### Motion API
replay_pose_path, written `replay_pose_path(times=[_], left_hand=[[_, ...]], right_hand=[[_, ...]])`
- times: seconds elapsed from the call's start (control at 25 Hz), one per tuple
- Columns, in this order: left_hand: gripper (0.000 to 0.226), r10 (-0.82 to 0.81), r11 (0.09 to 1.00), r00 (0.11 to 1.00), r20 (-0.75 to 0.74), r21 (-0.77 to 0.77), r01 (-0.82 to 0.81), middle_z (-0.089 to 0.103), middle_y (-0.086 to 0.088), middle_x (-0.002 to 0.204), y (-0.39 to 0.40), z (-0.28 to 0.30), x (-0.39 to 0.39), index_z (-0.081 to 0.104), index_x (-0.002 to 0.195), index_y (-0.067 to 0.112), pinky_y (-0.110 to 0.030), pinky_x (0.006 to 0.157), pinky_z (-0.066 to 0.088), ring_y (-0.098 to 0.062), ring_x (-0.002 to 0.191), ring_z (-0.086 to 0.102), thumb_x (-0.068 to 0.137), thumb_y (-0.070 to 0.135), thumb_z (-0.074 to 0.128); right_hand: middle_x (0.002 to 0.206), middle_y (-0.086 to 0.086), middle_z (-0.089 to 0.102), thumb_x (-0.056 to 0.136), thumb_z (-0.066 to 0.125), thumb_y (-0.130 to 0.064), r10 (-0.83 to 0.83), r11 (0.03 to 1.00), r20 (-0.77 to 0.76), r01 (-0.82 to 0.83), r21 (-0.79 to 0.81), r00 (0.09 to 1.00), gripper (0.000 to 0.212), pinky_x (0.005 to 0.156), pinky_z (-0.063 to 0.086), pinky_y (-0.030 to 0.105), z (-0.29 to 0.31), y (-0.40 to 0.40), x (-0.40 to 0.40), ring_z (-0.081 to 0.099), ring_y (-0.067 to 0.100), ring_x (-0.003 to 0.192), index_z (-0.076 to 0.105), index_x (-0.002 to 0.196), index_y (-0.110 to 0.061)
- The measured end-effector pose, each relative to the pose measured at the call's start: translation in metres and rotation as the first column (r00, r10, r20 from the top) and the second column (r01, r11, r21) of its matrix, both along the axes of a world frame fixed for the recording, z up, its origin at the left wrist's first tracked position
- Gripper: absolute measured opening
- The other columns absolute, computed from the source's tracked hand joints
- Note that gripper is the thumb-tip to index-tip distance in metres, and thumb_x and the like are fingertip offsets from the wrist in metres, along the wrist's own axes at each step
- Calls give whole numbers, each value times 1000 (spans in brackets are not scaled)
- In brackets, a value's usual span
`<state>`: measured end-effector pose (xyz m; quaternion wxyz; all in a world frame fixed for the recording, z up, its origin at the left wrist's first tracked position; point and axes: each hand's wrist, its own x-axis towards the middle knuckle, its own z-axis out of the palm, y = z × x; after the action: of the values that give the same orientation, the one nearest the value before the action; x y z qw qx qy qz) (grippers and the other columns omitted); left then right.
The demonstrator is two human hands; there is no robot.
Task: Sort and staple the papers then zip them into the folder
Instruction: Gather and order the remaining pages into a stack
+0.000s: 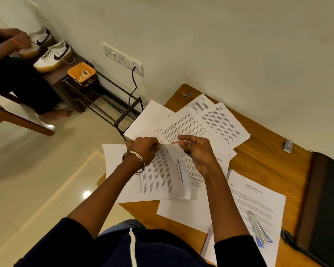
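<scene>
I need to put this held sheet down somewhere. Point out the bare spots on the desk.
Bare wooden desk shows between the fanned printed sheets and the dark zip folder, around the small silver staple box. A smaller bare wedge lies at the near edge below the held sheet. The middle is crowded; the silver stapler sits on the health report.

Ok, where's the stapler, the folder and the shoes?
stapler [257, 228], head view, middle of its metal top.
folder [322, 205], head view, its dark cover.
shoes [54, 55], head view, side of the nearer shoe.

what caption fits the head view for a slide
Both hands hold a printed sheet above scattered papers; stapler rests nearby.
</scene>
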<state>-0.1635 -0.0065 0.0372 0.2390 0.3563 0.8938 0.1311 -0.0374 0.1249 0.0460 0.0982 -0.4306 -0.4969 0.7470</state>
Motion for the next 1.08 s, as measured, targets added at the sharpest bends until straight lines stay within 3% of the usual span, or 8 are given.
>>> replay_pose_path(times=[0.12,0.2,0.48,0.68,0.8,0.92,1.0,1.08], left_hand=[[24,2,1000,1000,24,3,-2,64,9,116,3,0,2,60,115,30,-47,102,31,-21,112,55,93,30,50],[24,-8,1000,1000,28,1,8,65,8,116,5,-1,5,61,115,28,-47,102,31,-21,111,56,93,29,51],[24,32,999,999,42,14,-32,66,5,114,3,-2,3,62,114,25,-44,95,39,-23,107,58,92,27,53],[23,114,979,972,207,141,-145,67,-2,105,-3,0,-4,65,111,15,-31,80,49,-18,93,60,91,20,56],[19,370,842,812,451,206,-498,64,-2,92,-5,4,-8,67,105,12,-26,71,44,-15,78,58,89,17,60],[6,525,639,591,613,175,-749,60,1,77,-7,10,-8,67,89,13,-26,67,47,-16,68,57,87,15,62],[3,556,567,508,658,147,-811,56,4,72,-7,12,-5,62,85,15,-26,64,46,-14,64,54,88,13,62],[5,559,515,434,706,115,-850,55,3,74,-7,12,-2,60,89,15,-28,62,47,-15,66,54,87,11,62]], right_hand=[[99,17,73,82,60,11,-77,994,-9,76,-83,997,24,68,58,27,2,-2,1,71,30,90,70,101,1],[97,16,74,82,57,8,-93,992,1,92,-83,996,23,65,56,27,0,-5,0,71,30,87,70,101,1],[87,15,75,90,57,2,-159,984,-9,158,-76,987,17,67,57,27,0,-6,-2,73,25,81,66,105,-1],[101,6,74,97,54,-25,-249,968,-24,250,34,968,22,88,53,31,-7,4,8,70,20,93,68,108,-12],[96,0,72,95,55,-41,-364,910,148,317,266,920,28,91,50,36,-21,13,28,65,21,98,71,95,-18],[97,2,68,92,55,-49,-419,859,275,279,429,866,40,85,50,37,-40,13,50,63,24,98,66,103,-12],[101,2,68,91,56,-50,-375,913,260,305,271,890,39,81,52,36,-48,11,60,62,21,94,62,108,-15],[107,3,68,94,59,-34,-303,953,195,299,47,933,27,73,47,30,-56,1,64,60,18,90,57,116,-19]])
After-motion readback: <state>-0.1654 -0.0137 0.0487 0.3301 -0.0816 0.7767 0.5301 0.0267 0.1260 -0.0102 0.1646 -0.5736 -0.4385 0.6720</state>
